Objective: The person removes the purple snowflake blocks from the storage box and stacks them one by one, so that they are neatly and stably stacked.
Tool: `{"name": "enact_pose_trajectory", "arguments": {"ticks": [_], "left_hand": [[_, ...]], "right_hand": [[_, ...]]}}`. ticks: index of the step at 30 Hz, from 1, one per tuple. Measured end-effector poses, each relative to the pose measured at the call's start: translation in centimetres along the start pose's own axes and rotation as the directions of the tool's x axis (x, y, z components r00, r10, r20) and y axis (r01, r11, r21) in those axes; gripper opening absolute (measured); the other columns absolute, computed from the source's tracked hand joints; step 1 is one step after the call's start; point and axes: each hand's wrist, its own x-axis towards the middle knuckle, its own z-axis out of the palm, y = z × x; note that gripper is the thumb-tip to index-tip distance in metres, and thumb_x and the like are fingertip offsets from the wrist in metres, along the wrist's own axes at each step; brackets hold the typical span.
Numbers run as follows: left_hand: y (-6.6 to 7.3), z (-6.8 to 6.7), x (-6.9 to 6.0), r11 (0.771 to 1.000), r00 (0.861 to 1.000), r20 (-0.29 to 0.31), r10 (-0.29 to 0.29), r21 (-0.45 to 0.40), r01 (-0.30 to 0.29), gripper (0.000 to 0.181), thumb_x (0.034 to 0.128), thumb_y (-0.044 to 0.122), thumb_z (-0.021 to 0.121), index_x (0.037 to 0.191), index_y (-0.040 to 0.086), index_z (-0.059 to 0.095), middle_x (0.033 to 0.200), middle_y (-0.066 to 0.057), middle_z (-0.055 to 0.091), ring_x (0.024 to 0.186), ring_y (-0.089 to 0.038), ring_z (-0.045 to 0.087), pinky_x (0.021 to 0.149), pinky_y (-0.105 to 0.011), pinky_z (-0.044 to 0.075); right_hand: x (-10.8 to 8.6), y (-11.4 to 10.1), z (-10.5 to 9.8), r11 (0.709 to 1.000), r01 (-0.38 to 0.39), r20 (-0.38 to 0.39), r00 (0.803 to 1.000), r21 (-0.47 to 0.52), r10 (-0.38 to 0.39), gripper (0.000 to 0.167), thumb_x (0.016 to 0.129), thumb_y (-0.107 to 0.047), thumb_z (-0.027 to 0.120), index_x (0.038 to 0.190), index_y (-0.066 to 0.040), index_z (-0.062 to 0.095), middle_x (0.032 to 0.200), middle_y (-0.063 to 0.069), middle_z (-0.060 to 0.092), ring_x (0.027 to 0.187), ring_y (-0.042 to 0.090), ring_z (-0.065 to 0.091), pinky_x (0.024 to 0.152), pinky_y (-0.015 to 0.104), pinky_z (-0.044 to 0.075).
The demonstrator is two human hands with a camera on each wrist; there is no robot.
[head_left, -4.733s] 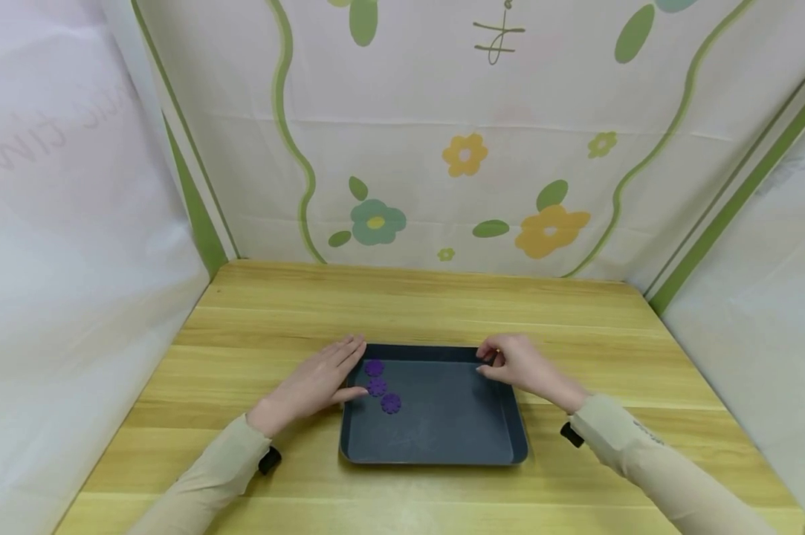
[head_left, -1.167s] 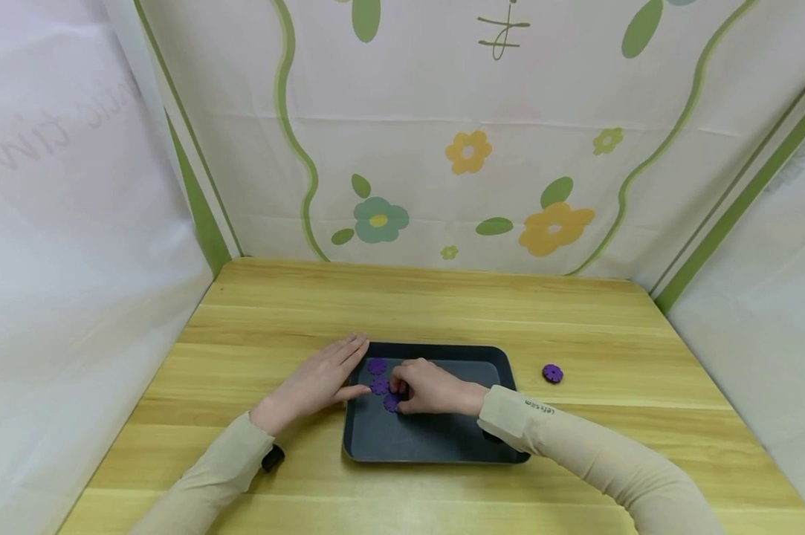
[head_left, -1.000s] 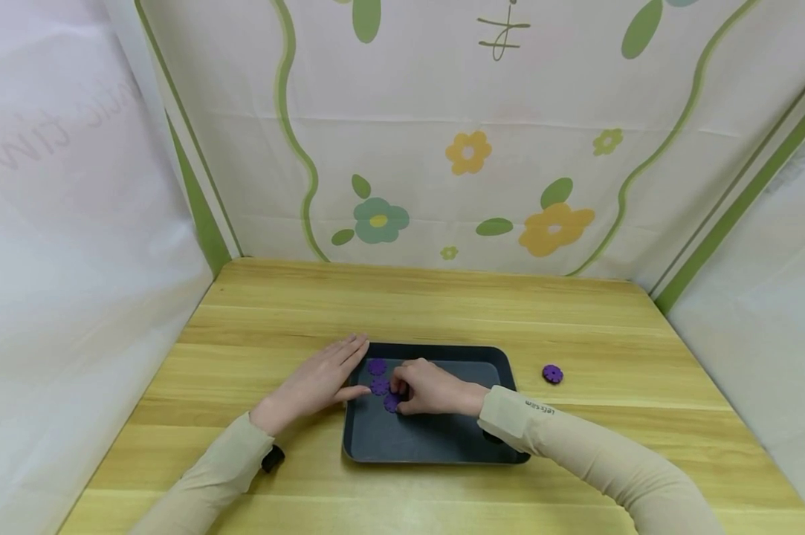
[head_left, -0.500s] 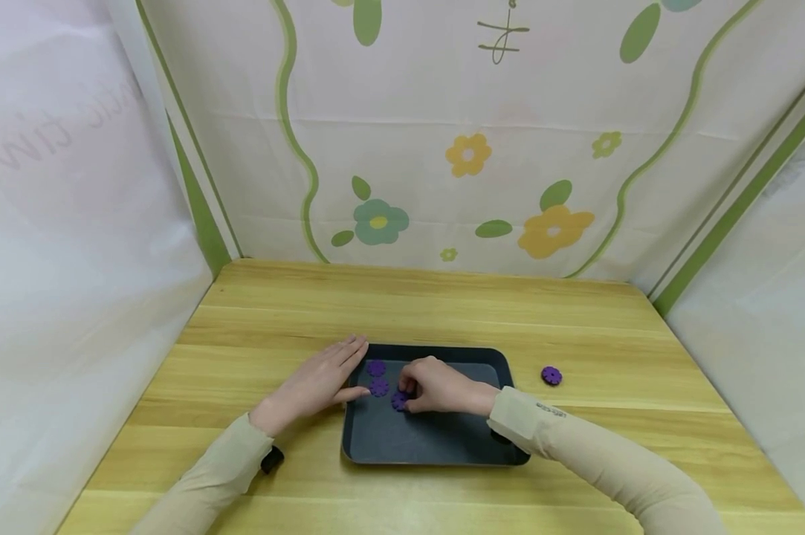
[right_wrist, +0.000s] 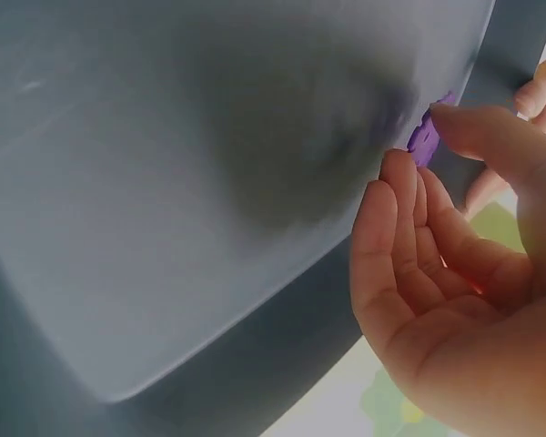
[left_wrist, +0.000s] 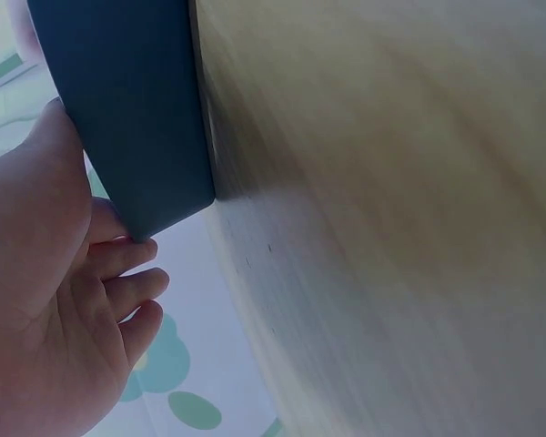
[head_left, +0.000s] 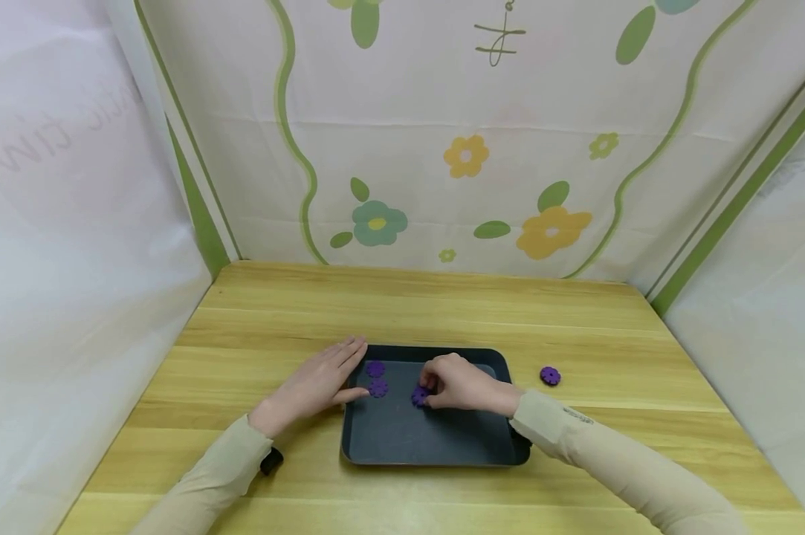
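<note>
The dark-grey rectangular tray (head_left: 435,443) holds 2 purple flower-shaped discs (head_left: 378,390); over it, seemingly clear of the bottom, the right hand (head_left: 467,385) pinches 1 matching disc (head_left: 418,400). The left hand (head_left: 314,383), fingers extended, touches the tray's left side.

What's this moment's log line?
left hand: on tray edge; right hand: pinches purple disc; two discs inside; another disc on table

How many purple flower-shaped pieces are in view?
4. One piece and a second piece lie in the tray by the left hand; the right hand pinches a third piece; a fourth piece lies on the table at right. Another may be hidden.
</note>
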Motion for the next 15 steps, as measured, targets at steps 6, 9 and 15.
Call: {"name": "enact_pose_trajectory", "arguments": {"ticks": [6,9,15], "left_hand": [[0.0,0.2,-0.1,1.0,1.0,0.005,0.0,-0.003,0.0,0.08,0.094,0.053,0.059,0.149,-0.001,0.042,0.156,-0.018,0.042,0.143,-0.033,0.044,0.115,-0.047,0.041],[0.0,0.2,-0.1,1.0,1.0,0.003,-0.002,-0.007,0.002,0.08,0.094,0.053,0.06,0.149,-0.001,0.041,0.156,-0.018,0.042,0.143,-0.033,0.043,0.115,-0.047,0.041],[0.1,0.0,0.0,1.0,1.0,-0.022,0.007,-0.004,-0.007,0.08,0.093,0.051,0.062,0.148,-0.003,0.042,0.154,-0.02,0.043,0.141,-0.035,0.045,0.114,-0.048,0.043]], "right_hand": [[-1.2,0.5,-1.0,0.999,-0.008,-0.024,1.0,0.038,0.009,0.017,0.084,-0.014,0.077,0.099,-0.008,0.071,0.091,0.004,0.072,0.07,0.004,0.059,0.062,0.016,0.05],[-1.8,0.8,-1.6,0.999,-0.021,-0.037,0.999,0.038,0.022,0.018,0.084,-0.015,0.077,0.099,-0.008,0.071,0.091,0.004,0.072,0.069,0.002,0.058,0.062,0.016,0.05],[-2.8,1.7,-2.5,0.999,-0.046,-0.073,0.996,0.021,0.047,0.018,0.083,-0.014,0.077,0.099,-0.006,0.071,0.089,0.005,0.072,0.067,0.002,0.059,0.06,0.015,0.05]]}}
